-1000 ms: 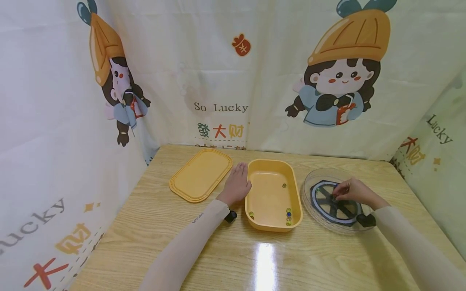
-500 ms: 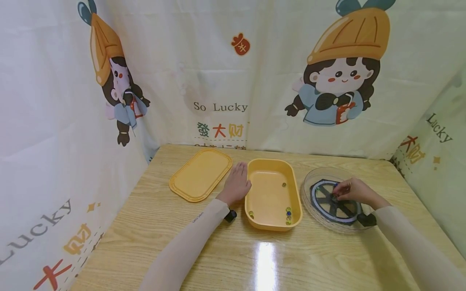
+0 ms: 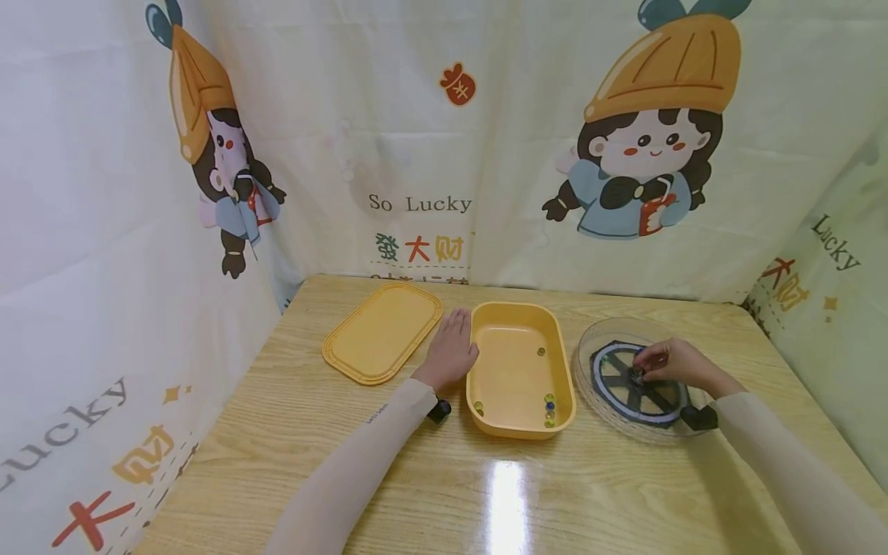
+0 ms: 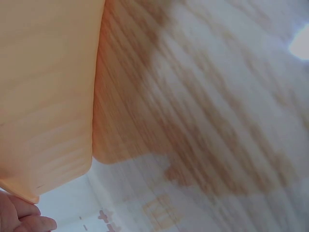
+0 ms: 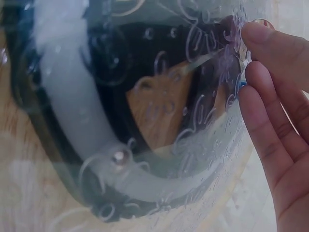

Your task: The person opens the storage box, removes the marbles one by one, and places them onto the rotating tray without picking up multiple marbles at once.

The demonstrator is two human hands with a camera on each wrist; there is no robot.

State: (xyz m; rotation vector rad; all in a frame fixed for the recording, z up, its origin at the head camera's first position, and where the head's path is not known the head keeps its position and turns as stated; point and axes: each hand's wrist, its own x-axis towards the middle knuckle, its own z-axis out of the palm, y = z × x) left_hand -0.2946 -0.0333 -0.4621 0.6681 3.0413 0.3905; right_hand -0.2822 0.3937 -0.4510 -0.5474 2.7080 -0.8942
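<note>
My left hand (image 3: 449, 353) lies along the left wall of the yellow tub (image 3: 569, 416), fingers straight and thumb by the rim. The left wrist view has its fingertips (image 4: 29, 220) at the tub's edge. Several small marbles (image 3: 550, 406), one of them blue, sit in the tub. On the right, my right hand (image 3: 673, 364) reaches into a clear patterned bowl (image 3: 590, 339) and pinches a small glassy piece (image 3: 637, 375) near the middle of a black spoked wheel (image 3: 634, 401); I cannot tell its kind. A shiny ball (image 5: 120, 157) shows on the wheel's white ring.
A flat yellow lid (image 3: 381, 335) lies on the wooden table (image 3: 416, 478), left of the tub. Behind and at both sides hangs a printed curtain (image 3: 416, 116). A black wrist device (image 3: 699, 418) hangs over the bowl's front right edge.
The right fingers shift slightly over the wheel's middle. The left hand, the tub and its marbles hold still; the view tips very slightly.
</note>
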